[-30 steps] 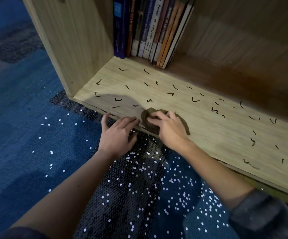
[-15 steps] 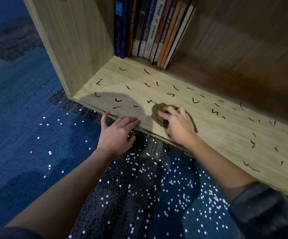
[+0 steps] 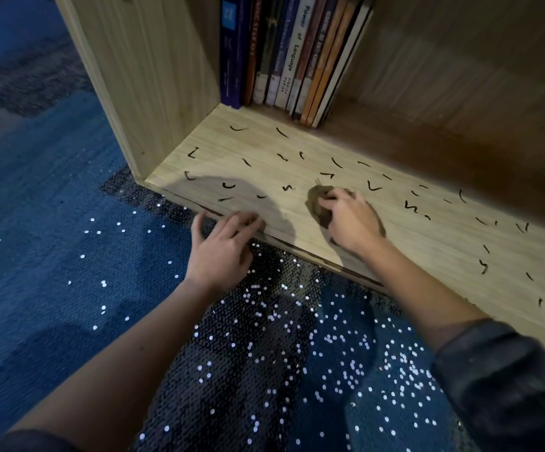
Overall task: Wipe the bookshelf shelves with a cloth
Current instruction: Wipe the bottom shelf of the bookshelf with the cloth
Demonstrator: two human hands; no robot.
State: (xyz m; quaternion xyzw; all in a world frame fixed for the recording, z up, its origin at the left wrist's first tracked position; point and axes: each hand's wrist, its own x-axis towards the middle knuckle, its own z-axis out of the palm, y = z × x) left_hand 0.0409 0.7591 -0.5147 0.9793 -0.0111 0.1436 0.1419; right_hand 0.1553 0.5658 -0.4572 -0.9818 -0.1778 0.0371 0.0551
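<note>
The bottom shelf (image 3: 427,243) of a light wooden bookshelf lies in front of me, dotted with several short black marks. My right hand (image 3: 351,221) presses a small dark brown cloth (image 3: 319,203) flat on the shelf near its front edge. The cloth pokes out to the left of my fingers; the rest is under my palm. My left hand (image 3: 222,247) rests at the shelf's front edge with fingers spread and nothing in it.
Several books (image 3: 290,50) stand upright at the back left of the shelf. The bookshelf's left side panel (image 3: 140,76) rises beside them. A blue carpet (image 3: 36,256) covers the floor. Dark sequined fabric (image 3: 280,370) lies between my arms.
My right hand has slid the cloth from the shelf's front edge deeper onto the shelf and a little to the right. My left hand has stayed at the edge.
</note>
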